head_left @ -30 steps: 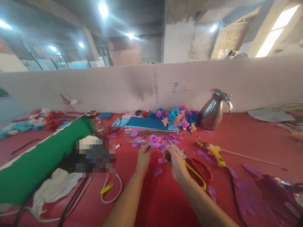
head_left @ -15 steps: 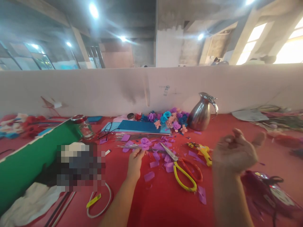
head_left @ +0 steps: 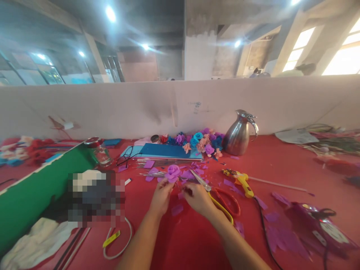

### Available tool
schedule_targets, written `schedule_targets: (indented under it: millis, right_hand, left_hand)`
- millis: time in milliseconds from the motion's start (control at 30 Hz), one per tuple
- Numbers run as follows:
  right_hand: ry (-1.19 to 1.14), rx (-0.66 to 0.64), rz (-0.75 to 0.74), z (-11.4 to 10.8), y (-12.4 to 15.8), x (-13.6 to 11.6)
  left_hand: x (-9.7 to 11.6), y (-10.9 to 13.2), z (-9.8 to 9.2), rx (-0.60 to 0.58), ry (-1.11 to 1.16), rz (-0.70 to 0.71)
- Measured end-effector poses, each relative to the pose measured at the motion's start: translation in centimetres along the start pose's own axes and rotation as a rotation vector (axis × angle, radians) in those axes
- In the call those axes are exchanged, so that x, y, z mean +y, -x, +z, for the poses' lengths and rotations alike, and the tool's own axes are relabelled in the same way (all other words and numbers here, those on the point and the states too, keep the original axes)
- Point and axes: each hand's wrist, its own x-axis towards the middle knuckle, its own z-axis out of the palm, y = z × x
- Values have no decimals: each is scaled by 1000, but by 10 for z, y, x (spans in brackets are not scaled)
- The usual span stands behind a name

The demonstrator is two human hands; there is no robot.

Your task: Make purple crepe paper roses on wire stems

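Observation:
My left hand [head_left: 161, 197] and my right hand [head_left: 198, 198] are close together over the red table [head_left: 281, 165], fingers pinched near a purple paper flower [head_left: 173, 172]. What the fingertips grip is too small to make out. Purple paper scraps [head_left: 177, 209] lie around the hands. Scissors [head_left: 222, 198] with a yellow and a red handle lie just right of my right hand. A yellow glue gun [head_left: 242, 182] rests further right.
A steel jug [head_left: 239, 133] and a heap of paper flowers [head_left: 201, 140] stand at the back by a white partition [head_left: 112, 108]. A green roll [head_left: 36, 187] lies at left, blue sheets [head_left: 165, 151] behind, purple material [head_left: 306, 228] at right, a cable loop [head_left: 118, 240] near front.
My right hand, raised at the right half a second ago, has come back down beside my left hand at the purple flower. The left hand stayed in place.

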Motion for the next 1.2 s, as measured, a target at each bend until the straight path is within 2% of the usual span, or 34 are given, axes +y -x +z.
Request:
schedule_targets:
  millis: [67, 100, 200, 233, 267, 300, 333, 433, 467, 533, 600, 667, 733, 767, 867, 1000, 1200]
  right_hand:
    - [-123, 20, -10, -7, 2, -3]
    - [-248, 75, -17, -13, 2, -5]
    - [-759, 403, -62, -33, 0, -10]
    - [-875, 510, -71, -37, -1, -12]
    - [-915, 564, -67, -38, -1, -12]
    - [-866, 540, -52, -36, -1, -13]
    - [-743, 451, -33, -31, 0, -13]
    - [-183, 98, -65, -7, 6, -14]
    - [-25, 43, -96, 1, 8, -14]
    - [149, 33, -113, 12, 12, -15]
    - [152, 94, -76, 15, 12, -15]
    - [80, 164, -49, 13, 11, -13]
    - [5, 212, -64, 11, 8, -11]
    - [-33, 220, -78, 10, 7, -10]
    - [-163, 188, -71, 12, 7, -8]
    - [-330, 136, -5, 15, 8, -8]
    - [-346, 140, 2, 12, 8, -7]
  left_hand:
    - [-2, -2, -2, 28, 31, -22]
    - [-3, -3, -4, 42, 58, -23]
    - [-3, -6, -7, 60, 161, -32]
    - [-2, -6, -8, 56, 188, -38]
    - [0, -6, -7, 49, 204, -42]
    - [1, -6, -7, 37, 205, -40]
    - [1, -5, -6, 22, 194, -30]
    - [2, -4, -4, -13, 114, 20]
    - [2, -3, -4, -20, 90, 27]
    - [2, -2, -3, -22, 67, 17]
    - [1, 1, -2, -47, 53, -13]
    - [0, 4, 0, -119, 22, -34]
    - [-1, 8, 4, -191, -10, -61]
    - [-2, 9, 5, -180, -2, -78]
    - [-4, 12, 7, -147, 64, -105]
    - [-3, 14, 7, -201, 84, -122]
    - [0, 15, 7, -201, -1, -72]
